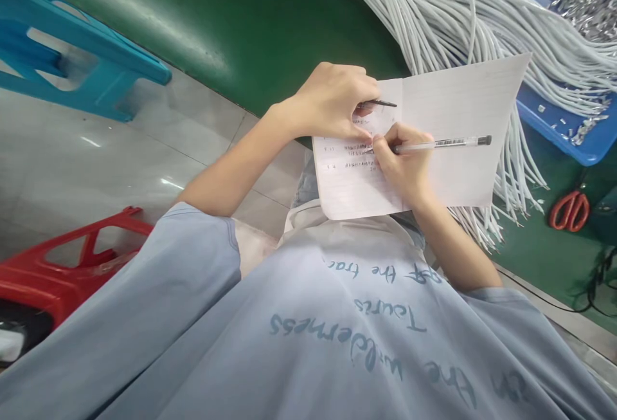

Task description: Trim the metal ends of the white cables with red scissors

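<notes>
Fingers [384, 145] around pen [441, 143], "wilderness" on shirt [216, 349]

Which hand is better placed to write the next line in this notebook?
Right, most likely. The right hand grips the pen with its tip on the notebook page, while the left hand rests on the page's corner and pinches a thin dark item.

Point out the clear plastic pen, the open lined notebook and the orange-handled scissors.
clear plastic pen [443, 143], head view, middle of barrel
open lined notebook [463, 105], head view, blank right page
orange-handled scissors [572, 204], head view, handle
</notes>
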A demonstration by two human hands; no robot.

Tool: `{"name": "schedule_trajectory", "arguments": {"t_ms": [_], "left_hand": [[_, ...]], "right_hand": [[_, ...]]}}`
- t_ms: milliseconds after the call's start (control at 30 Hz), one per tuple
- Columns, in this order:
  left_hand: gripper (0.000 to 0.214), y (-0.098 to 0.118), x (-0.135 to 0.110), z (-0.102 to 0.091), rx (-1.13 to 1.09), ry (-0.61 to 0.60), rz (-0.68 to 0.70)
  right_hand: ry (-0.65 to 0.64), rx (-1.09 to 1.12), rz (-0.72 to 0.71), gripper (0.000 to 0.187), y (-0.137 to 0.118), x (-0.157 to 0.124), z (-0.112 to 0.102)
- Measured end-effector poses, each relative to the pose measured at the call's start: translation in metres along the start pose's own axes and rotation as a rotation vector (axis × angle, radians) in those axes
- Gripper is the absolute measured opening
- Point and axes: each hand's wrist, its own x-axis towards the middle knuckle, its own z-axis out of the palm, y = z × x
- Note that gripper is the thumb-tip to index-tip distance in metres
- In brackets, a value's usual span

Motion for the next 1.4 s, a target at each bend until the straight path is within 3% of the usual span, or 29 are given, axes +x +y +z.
{"name": "schedule_trajectory", "arguments": {"t_ms": [833,1400], "left_hand": [[0.033,0.0009,-0.0003,-0.0024,0.043,-0.067,-0.015],[0.048,0.0059,-0.0020,-0.0082,0.065,-0.112,-0.001]], "right_hand": [[0.028,-0.025,0.014,0.039,0.0009,0.0017,0.0021],[0.070,-0.042,0.045,0.040,0.0022,0.0013,0.0025]]}}
